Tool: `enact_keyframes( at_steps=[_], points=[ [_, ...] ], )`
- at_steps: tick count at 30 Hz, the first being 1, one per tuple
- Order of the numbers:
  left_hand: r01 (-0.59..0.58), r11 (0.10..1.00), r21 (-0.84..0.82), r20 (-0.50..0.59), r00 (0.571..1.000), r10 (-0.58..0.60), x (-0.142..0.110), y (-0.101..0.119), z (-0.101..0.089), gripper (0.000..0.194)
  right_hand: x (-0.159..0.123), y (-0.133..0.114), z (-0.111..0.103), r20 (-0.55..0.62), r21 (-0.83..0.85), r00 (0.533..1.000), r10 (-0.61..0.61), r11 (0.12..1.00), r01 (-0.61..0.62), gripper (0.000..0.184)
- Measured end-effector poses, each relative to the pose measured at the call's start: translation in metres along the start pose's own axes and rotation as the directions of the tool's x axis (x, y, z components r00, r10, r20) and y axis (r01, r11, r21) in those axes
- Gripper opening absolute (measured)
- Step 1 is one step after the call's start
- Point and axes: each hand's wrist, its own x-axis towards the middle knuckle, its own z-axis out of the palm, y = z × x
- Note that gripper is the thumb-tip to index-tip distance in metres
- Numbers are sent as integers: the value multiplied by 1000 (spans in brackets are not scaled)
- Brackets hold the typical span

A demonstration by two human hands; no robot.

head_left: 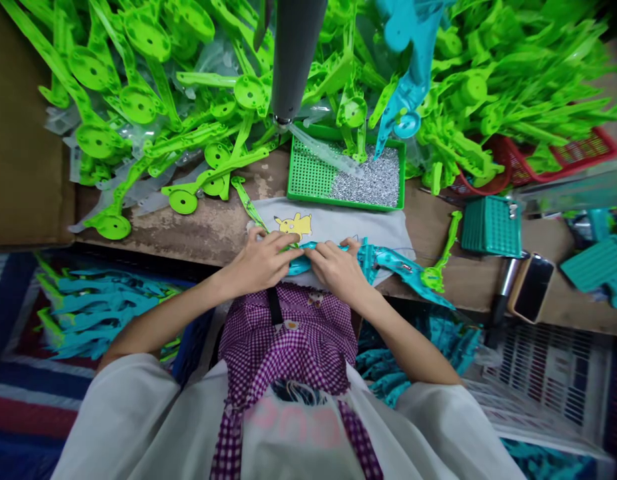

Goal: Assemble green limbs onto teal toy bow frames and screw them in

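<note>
A long translucent blue plastic part (pixel 398 262) lies across the cloth at the table's front edge. My right hand (pixel 336 267) is closed over its middle, thumb and fingers pressed together. My left hand (pixel 263 261) grips its left end, fingertips meeting those of the right hand. A slim bright green plastic piece (pixel 247 202) runs from the cloth down under my left fingers; its lower end is hidden. Beneath the hands is a light grey cloth (pixel 333 219) with a yellow cartoon figure. Another green lever-like piece (pixel 444 257) lies by the blue part's right end.
A green basket (pixel 308 193) of small metal pieces stands behind the cloth, under a hanging dark grey tool (pixel 296 60). Green plastic parts (pixel 138 103) heap across the back. At right are stacked teal trays (pixel 491 227), a phone (pixel 532 288) and a red basket (pixel 583 153).
</note>
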Motion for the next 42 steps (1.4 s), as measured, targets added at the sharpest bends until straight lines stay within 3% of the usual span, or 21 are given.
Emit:
enact_keyframes(
  at_steps=[5,9,12,18,22,25,27,30,34,42],
  points=[
    [9,999,34,-95,996,-6,-5,6,20,36,-4,4,-3,-49,197,994,95,977,-83,19],
    [44,999,10,-125,991,-42,-10,4,27,36,-6,7,-10,-28,231,995,93,969,-84,18],
    [76,997,-17,-115,990,-77,-11,7,28,36,-8,8,-12,-23,212,992,121,971,-113,18],
    [74,997,17,-102,992,-72,-9,12,25,36,-2,7,-6,-138,147,973,183,976,-163,21],
    [76,997,23,-83,994,-74,-8,11,23,38,4,10,-10,-173,297,970,172,948,-115,27],
    [74,997,14,-67,995,-73,-9,10,23,37,4,13,-21,-83,505,990,116,861,-58,27],
    [70,997,9,-71,995,-70,-9,9,23,37,4,15,-27,5,563,994,110,821,-94,28],
    [73,997,6,-80,994,-72,-9,9,24,36,5,17,-27,72,484,988,139,861,-157,26],
    [71,997,-8,-79,994,-72,-10,8,25,36,5,19,-17,95,360,990,107,923,-135,25],
    [72,997,34,-39,997,-71,-7,7,25,37,13,24,-21,199,348,960,196,902,-256,19]
  ],
)
